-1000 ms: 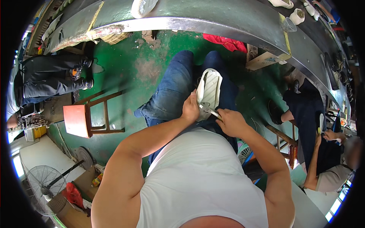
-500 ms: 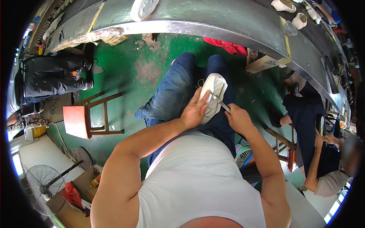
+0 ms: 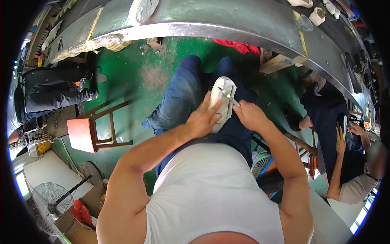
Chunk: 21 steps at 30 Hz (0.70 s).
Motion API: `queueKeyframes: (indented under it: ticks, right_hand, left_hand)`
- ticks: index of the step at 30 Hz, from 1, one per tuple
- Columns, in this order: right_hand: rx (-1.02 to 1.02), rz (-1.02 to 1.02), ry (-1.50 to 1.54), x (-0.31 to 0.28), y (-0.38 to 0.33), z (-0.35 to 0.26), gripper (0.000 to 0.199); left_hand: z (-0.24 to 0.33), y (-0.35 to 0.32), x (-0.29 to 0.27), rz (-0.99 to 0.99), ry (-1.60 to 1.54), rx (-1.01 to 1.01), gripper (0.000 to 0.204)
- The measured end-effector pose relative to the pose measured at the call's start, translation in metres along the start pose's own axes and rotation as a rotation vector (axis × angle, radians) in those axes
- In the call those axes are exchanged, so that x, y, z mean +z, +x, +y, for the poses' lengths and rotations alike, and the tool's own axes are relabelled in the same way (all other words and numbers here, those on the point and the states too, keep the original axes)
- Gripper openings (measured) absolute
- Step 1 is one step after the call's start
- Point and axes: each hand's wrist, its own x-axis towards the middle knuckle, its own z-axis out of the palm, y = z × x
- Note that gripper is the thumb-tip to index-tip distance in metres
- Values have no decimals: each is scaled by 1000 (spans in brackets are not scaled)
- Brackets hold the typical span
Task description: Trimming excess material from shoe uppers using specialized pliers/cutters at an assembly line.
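A pale, off-white shoe lies sole side up along my lap, its long axis pointing away from me. My left hand grips it from the left side, thumb and fingers spread over its edge. In my right hand is a slim metal tool, the fingers closed round its near end. The tool's far end reaches onto the upper part of the shoe's underside. Its exact kind is too small to make out. Blue trousers support the shoe from below.
A long metal-edged workbench crosses ahead, with a white sole and a clear cup on it. A wooden stool and a standing fan are at left. At right sits a co-worker.
Both hands and the shoe shift slightly left. The tool's tip moves further up the underside, and my left hand slides a little lower along the shoe.
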Motion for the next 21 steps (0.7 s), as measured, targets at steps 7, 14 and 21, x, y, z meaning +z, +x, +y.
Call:
queueKeyframes:
  ticks: [7,14,21]
  right_hand:
    - [-10,-107,148,11,-34,-22,44]
    - [102,62,720,46,-73,14,35]
    - [214,309,1103,80,-93,16,36]
  left_hand:
    - [-18,-21,23,137,-730,-195,79]
    - [12,-17,-53,-206,-284,-250,103]
    - [41,-10,-144,353,-447,268,74]
